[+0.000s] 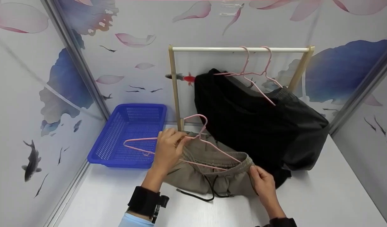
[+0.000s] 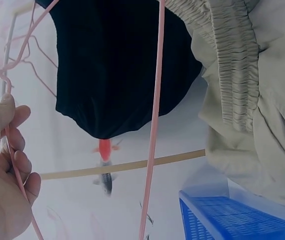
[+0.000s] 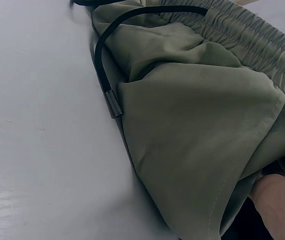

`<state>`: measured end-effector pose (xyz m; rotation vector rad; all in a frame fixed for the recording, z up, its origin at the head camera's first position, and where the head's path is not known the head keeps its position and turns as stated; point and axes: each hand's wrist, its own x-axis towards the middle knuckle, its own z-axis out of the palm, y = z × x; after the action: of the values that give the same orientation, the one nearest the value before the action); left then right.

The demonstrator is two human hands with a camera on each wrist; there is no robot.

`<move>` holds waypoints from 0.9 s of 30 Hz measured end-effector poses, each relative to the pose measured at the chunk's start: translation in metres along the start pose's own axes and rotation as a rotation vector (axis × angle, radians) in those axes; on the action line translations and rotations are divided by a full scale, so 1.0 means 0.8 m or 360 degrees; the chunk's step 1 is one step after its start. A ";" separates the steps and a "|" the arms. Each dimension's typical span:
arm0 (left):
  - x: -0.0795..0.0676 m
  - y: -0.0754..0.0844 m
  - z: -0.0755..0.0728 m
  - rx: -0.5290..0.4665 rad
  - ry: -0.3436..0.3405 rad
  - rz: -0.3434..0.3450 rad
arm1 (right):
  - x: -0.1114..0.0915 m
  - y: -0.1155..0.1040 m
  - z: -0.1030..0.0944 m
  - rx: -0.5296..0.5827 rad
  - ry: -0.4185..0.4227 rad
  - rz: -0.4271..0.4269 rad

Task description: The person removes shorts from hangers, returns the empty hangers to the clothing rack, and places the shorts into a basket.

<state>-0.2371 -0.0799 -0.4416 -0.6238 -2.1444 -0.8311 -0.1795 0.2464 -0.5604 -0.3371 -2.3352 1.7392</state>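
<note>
My left hand (image 1: 169,146) grips a pink hanger (image 1: 217,147) by its upper bar, just left of the hook. The hanger's right end sits inside the elastic waistband (image 1: 240,167) of olive-grey pants (image 1: 193,183); its left end sticks out past the hand. With the right hand (image 1: 263,183) I pinch the right side of that waistband. A black drawstring (image 1: 212,189) hangs from the front, and its tipped end (image 3: 113,104) shows in the right wrist view. In the left wrist view the fingers (image 2: 20,150) curl round the pink bar, with the gathered waistband (image 2: 235,65) at the right.
Behind stands a rack with a white rail (image 1: 212,49) and wooden posts (image 1: 174,85). Black clothing (image 1: 243,126) hangs there on pink hangers (image 1: 245,61). A blue plastic basket (image 1: 97,154) stands at the left on the white table (image 1: 95,195). Patterned walls enclose the space.
</note>
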 end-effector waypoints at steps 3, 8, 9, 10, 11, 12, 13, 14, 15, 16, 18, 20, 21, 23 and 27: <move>0.001 0.000 -0.003 0.0000 -0.0001 0.0002 | 0.001 0.001 0.000 0.0000 0.0003 0.0038; 0.002 0.000 -0.007 0.0003 0.0011 0.0018 | 0.002 0.005 -0.002 0.0011 0.0001 0.0082; 0.003 0.000 -0.008 0.0005 0.0014 0.0020 | 0.003 0.007 -0.002 0.0011 0.0001 0.0092; 0.003 0.000 -0.008 0.0007 0.0019 0.0022 | 0.003 0.008 -0.003 0.0002 0.0002 0.0098; 0.003 0.000 -0.008 0.0006 0.0021 0.0021 | 0.003 0.009 -0.003 -0.0001 0.0003 0.0103; 0.003 0.000 -0.009 0.0006 0.0023 0.0022 | 0.002 0.010 -0.003 -0.0007 0.0002 0.0108; 0.003 0.000 -0.009 0.0006 0.0027 0.0025 | 0.002 0.011 -0.004 0.0003 -0.0001 0.0108; 0.003 0.000 -0.009 0.0007 0.0030 0.0026 | 0.002 0.013 -0.004 0.0006 -0.0003 0.0108; 0.003 0.000 -0.009 0.0011 0.0035 0.0030 | 0.002 0.014 -0.004 0.0011 -0.0009 0.0110; 0.004 0.000 -0.009 0.0010 0.0041 0.0034 | 0.002 0.016 -0.005 0.0016 -0.0013 0.0111; 0.004 0.000 -0.010 0.0015 0.0055 0.0044 | 0.002 0.018 -0.005 0.0025 -0.0018 0.0119; 0.004 0.000 -0.010 0.0019 0.0067 0.0051 | 0.002 0.020 -0.006 0.0023 -0.0018 0.0136; 0.004 -0.001 -0.010 0.0020 0.0070 0.0053 | 0.002 0.021 -0.006 0.0023 -0.0017 0.0143; 0.004 -0.001 -0.011 0.0019 0.0072 0.0054 | 0.002 0.023 -0.007 0.0013 -0.0017 0.0158; 0.004 -0.001 -0.011 0.0019 0.0075 0.0051 | 0.003 0.027 -0.007 -0.0019 -0.0009 0.0186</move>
<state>-0.2357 -0.0859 -0.4346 -0.6251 -2.0902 -0.8074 -0.1789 0.2585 -0.5795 -0.4801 -2.3743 1.7804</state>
